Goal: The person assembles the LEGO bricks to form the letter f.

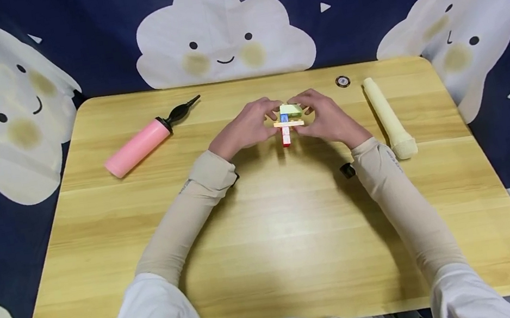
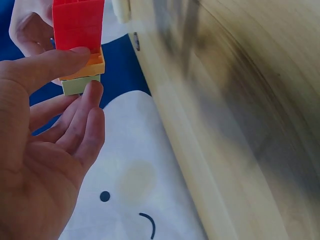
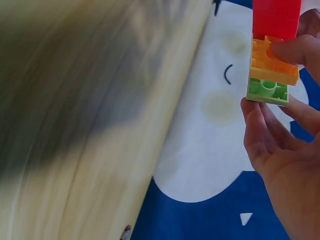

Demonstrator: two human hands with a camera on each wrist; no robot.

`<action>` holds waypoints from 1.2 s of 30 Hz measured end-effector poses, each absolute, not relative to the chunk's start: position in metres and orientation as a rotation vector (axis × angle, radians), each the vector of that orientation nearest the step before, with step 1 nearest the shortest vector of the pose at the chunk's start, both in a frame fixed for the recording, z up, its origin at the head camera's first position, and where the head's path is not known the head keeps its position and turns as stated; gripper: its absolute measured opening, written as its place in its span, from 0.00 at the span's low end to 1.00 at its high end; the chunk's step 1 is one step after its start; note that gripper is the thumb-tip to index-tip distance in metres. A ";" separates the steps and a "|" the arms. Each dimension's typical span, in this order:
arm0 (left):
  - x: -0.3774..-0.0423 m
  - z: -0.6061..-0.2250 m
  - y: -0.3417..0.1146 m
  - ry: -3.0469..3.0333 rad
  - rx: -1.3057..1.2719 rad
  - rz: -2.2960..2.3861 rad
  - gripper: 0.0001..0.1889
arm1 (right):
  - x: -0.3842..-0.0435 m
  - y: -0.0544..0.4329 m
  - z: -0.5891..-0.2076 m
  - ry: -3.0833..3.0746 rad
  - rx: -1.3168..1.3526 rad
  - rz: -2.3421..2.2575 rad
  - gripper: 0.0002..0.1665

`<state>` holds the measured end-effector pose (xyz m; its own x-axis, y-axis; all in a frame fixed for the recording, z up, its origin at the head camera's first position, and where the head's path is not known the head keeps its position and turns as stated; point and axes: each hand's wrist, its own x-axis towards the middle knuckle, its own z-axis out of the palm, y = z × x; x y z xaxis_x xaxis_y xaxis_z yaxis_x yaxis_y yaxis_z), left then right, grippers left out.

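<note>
Both hands hold a small stack of toy building blocks (image 1: 286,133) over the far middle part of the table. The stack has red, blue, orange-yellow and light green pieces. From the left side, my left hand (image 1: 252,125) pinches it, thumb by the red and orange blocks and fingertips at the light green block (image 2: 75,86). My right hand (image 1: 326,118) grips the other side, with its thumb on the orange block (image 3: 275,75) and fingers beneath the hollow green one (image 3: 268,91). In the wrist views a red block (image 2: 77,27) sits beyond the orange one.
A pink hand pump (image 1: 138,148) with a black nozzle lies at the left on the wooden table (image 1: 271,266). Toward the back right is a round black-and-white chip (image 1: 343,81). A pale yellow stick (image 1: 388,117) with a thicker end lies beside the right forearm.
</note>
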<state>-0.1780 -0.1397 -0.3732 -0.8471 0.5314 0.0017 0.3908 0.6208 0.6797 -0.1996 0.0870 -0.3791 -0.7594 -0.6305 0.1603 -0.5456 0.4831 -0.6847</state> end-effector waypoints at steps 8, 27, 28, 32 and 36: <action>-0.187 -0.391 -0.142 2.588 0.646 1.055 0.30 | -0.210 0.082 -0.395 2.590 -0.987 -1.079 0.33; -0.194 -0.422 -0.136 2.579 0.595 1.029 0.21 | -0.226 0.080 -0.426 2.507 -0.873 -0.989 0.31; -0.195 -0.423 -0.136 2.583 0.597 1.023 0.21 | -0.226 0.080 -0.427 2.507 -0.875 -0.986 0.31; -0.197 -0.426 -0.136 2.589 0.600 1.008 0.21 | -0.228 0.080 -0.428 2.507 -0.889 -0.965 0.30; -0.198 -0.427 -0.137 2.589 0.586 1.002 0.23 | -0.229 0.079 -0.426 2.504 -0.905 -0.961 0.30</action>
